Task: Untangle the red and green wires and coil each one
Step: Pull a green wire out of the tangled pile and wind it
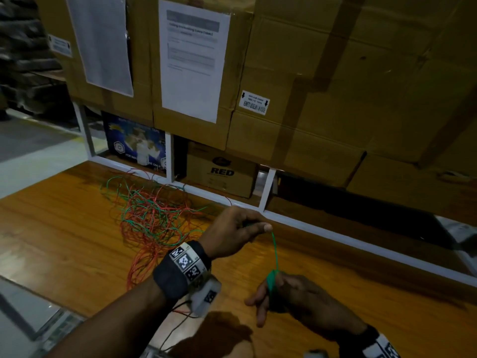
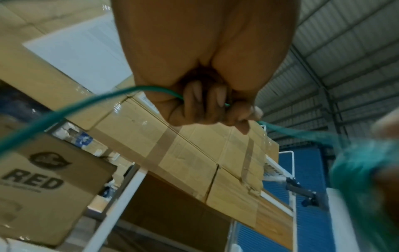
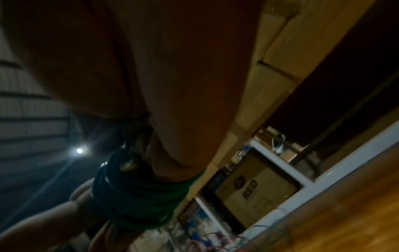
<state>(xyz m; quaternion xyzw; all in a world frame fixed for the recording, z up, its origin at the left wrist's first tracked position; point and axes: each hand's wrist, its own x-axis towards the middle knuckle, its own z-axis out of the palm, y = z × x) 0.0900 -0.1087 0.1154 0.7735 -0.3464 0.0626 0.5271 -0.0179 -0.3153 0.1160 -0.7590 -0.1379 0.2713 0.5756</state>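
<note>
Green wire (image 1: 275,251) runs taut from pinching left hand (image 1: 233,233) to coil-wrapped right hand (image 1: 291,295).

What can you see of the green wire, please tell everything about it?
The thin green plastic-coated wire is partly coiled. Many turns are wound around the fingers of the right hand, forming a thick green band. From there one taut strand rises to the left hand, whose curled fingers pinch it. The rest runs to a loose heap on the brown wooden tabletop, where it lies tangled with the thin red wire.
</note>
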